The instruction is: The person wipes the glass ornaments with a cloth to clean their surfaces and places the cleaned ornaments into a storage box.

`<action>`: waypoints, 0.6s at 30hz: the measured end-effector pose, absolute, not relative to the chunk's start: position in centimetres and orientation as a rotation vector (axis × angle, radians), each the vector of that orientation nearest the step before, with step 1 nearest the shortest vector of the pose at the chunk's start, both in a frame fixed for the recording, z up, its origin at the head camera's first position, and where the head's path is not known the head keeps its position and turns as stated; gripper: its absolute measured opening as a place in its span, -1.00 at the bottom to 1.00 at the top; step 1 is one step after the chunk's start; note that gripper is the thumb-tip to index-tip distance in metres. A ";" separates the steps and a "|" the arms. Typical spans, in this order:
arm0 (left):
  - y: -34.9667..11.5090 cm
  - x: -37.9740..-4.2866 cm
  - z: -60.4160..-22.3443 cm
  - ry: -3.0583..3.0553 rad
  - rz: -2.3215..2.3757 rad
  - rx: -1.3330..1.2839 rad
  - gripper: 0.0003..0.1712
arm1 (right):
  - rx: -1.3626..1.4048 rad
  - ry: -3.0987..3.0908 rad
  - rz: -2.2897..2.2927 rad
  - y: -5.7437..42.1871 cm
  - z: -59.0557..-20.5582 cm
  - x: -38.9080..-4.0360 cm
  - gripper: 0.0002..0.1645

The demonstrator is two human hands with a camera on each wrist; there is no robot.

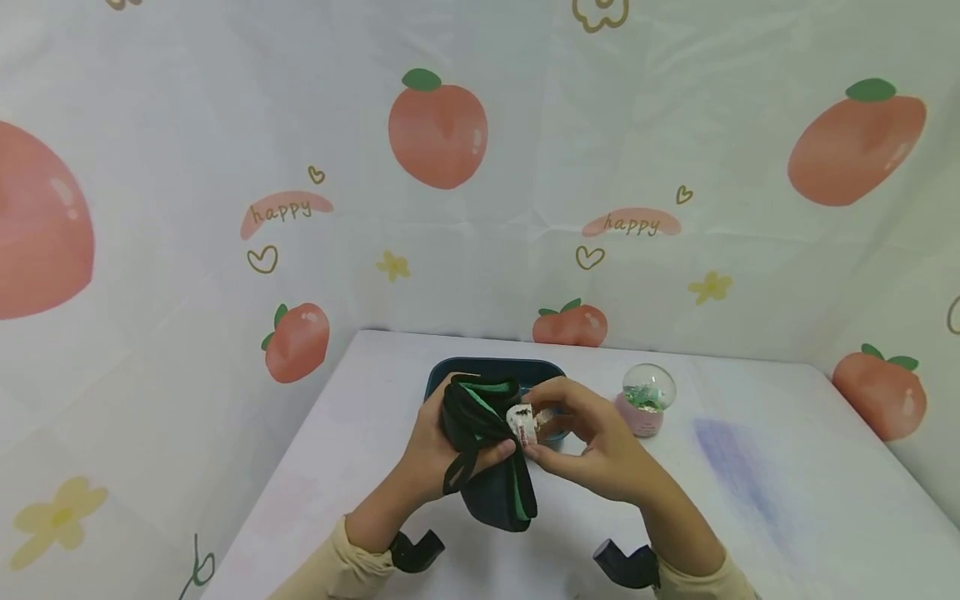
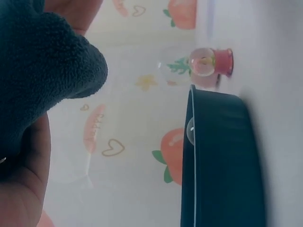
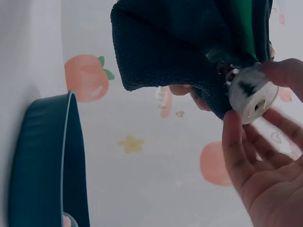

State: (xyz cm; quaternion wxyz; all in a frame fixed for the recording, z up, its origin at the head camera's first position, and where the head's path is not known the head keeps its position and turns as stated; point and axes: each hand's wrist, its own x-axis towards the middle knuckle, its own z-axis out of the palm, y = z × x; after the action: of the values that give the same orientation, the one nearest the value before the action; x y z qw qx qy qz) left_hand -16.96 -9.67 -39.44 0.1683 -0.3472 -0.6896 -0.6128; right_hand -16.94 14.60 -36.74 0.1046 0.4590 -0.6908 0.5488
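Note:
My left hand (image 1: 431, 450) grips a folded dark blue-green towel (image 1: 491, 492) with bright green inner edges and a dark strap. Against the towel's fold, my right hand (image 1: 600, 442) pinches a small snow globe (image 3: 253, 92) between thumb and fingertips. Its round white base faces outward, while the cloth covers most of its glass. Behind and below the hands stands a dark teal basin (image 1: 495, 365) on the table. Inside it, a clear glass dome (image 2: 191, 131) shows just above the rim in the left wrist view.
To the right of the basin stands a snow globe (image 1: 647, 400) with a pink base and green bits inside. The left wrist view shows two globes overlapping there, the nearer with a deep pink base (image 2: 223, 62). A fruit-printed curtain (image 1: 480, 250) rises behind the white table (image 1: 337, 400).

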 end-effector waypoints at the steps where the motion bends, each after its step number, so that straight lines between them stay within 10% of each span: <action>1: -9.7 -17.0 -39.4 -1.959 -1.745 -0.994 -0.21 | 1.403 -1.986 1.621 14.6 -36.7 -17.0 -0.36; 18: -9.6 -17.0 -39.4 -1.930 -1.742 -1.003 -0.26 | 1.095 -2.406 1.483 14.9 -36.4 -16.4 -0.78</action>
State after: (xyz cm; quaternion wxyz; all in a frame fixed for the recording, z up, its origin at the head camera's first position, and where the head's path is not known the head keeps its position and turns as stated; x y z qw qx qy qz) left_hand -16.98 -9.58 -39.43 0.1764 -0.3542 -0.6817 -0.6154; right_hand -16.43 14.92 -36.39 0.0555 0.3609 -0.7925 0.4885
